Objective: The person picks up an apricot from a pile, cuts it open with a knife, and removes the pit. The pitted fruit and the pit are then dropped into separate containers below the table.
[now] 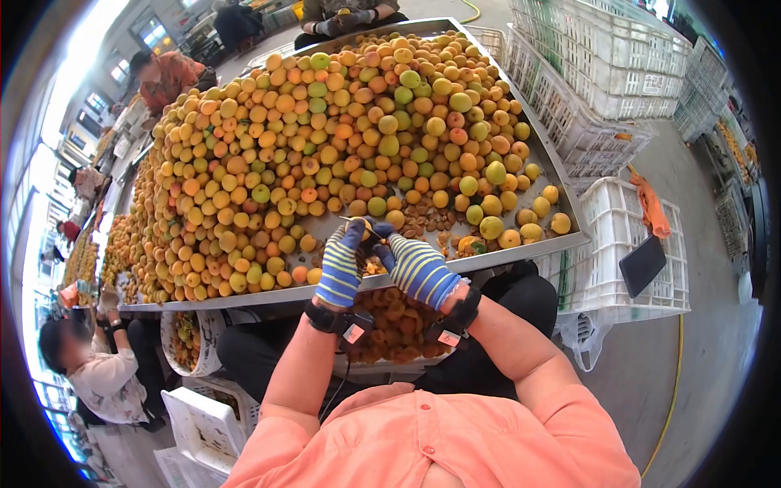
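While both hands meet over the tray's near edge, the left hand curls its fingers around a small yellowish item, mostly hidden; the right hand bends in against it, its grip impossible to tell; brown pits lie just beyond; whole fruit heaps far and left; a white crate stands right.

Left hand curls beside right hand — both gloved (striped).
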Tool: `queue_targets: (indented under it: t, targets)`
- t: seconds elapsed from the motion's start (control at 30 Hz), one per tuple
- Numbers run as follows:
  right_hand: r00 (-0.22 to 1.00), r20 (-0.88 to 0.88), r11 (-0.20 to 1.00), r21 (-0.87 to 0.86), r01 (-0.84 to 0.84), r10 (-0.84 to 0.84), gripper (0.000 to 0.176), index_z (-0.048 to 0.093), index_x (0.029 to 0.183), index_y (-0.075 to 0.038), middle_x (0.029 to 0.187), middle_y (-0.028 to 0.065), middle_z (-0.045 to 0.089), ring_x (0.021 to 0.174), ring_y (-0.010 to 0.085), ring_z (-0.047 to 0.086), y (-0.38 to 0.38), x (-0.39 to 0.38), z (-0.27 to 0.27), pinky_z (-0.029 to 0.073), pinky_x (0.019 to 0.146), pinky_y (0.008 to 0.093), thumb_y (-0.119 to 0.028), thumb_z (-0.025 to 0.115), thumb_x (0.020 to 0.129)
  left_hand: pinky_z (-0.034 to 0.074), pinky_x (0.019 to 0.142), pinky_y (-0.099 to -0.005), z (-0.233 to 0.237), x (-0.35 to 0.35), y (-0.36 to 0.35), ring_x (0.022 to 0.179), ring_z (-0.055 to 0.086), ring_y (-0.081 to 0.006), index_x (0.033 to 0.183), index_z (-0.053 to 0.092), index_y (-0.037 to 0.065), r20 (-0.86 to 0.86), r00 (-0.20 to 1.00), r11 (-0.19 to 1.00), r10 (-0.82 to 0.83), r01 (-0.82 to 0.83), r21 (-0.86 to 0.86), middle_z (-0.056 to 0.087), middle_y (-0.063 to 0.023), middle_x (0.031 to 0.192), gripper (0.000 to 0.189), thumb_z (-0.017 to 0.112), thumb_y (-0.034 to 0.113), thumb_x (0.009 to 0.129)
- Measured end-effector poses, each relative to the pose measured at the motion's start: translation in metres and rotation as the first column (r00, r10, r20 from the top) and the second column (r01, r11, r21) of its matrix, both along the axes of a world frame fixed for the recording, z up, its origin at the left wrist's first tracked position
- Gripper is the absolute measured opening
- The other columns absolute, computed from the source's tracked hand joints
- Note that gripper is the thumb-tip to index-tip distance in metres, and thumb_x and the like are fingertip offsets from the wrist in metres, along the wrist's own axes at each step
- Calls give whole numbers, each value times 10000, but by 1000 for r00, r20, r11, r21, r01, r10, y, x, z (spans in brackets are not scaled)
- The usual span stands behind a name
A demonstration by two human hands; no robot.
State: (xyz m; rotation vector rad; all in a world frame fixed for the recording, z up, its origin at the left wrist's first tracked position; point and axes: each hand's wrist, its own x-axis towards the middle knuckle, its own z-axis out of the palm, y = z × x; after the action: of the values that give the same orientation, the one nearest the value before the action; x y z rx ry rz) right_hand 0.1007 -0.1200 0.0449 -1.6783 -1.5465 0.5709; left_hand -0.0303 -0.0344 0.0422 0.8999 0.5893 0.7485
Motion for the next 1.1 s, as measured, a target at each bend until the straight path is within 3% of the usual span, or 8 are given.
queue_targets:
  t: [0.07,0.2,0.3,0.6,0.7,0.8,0.93,1.1]
  targets:
    - [1000,-14,999,-41,-15,15,348,564,1119,-1,699,228,612,701,386,612,-2,2,11,473,612,453,-290,507,934,536,773,-283,-2,2,3,917,624,-167,1078,582,0,-172,982,979,84,-49,198,639,-129,1049,298,569,258,930]
    - [1000,-16,1000,3,-3,3,343,557,1127,-16,686,221,610,685,386,611,-1,4,10,468,596,459,-294,514,930,519,834,-342,-4,3,-2,965,616,-232,1099,564,-7,197,978,990,60,-33,-136,632,-156,1100,419,597,361,902]
    - [999,12,999,-2,35,-35,330,561,1115,-26,682,215,611,678,383,612,0,2,6,464,586,464,-292,519,926,507,856,-366,-9,7,1,990,607,-257,1098,560,-4,214,975,952,58,10,-305,632,-161,1101,440,585,389,902]
    - [999,-52,999,-54,2,-5,292,554,1104,5,703,227,613,679,385,610,7,1,-13,464,595,455,-226,497,934,497,678,-229,-12,10,4,758,616,-109,979,608,-15,-219,940,936,264,-194,294,669,-62,870,215,587,190,921]
    - [977,-199,995,87,-53,70,310,599,1047,3,721,210,627,683,375,613,9,-3,-28,471,626,422,-259,469,944,517,709,-249,-12,6,6,792,630,-135,1000,588,-20,-208,948,921,240,-154,359,664,-82,873,232,593,197,917]
    - [989,-43,917,382,-114,141,357,612,867,-17,577,107,561,505,272,545,10,-8,-29,427,500,363,-310,437,970,540,765,-288,-16,1,11,851,656,-198,1031,556,-15,-199,959,908,202,-108,404,667,-130,905,320,605,279,915]
    - [487,-870,918,-254,-306,-79,414,492,733,-140,544,-68,405,402,32,366,-2,-7,7,268,352,201,-461,400,978,536,782,-299,-15,-2,18,861,659,-207,1045,556,-22,-176,975,921,138,-62,384,666,-130,895,333,610,278,911]
    - [246,-955,870,-260,-420,-166,426,477,705,-164,545,-79,412,398,24,361,-6,-4,16,268,350,187,-493,404,966,532,795,-311,-13,-4,20,861,659,-214,1083,551,-23,-155,985,934,74,-14,356,665,-129,890,339,602,266,914]
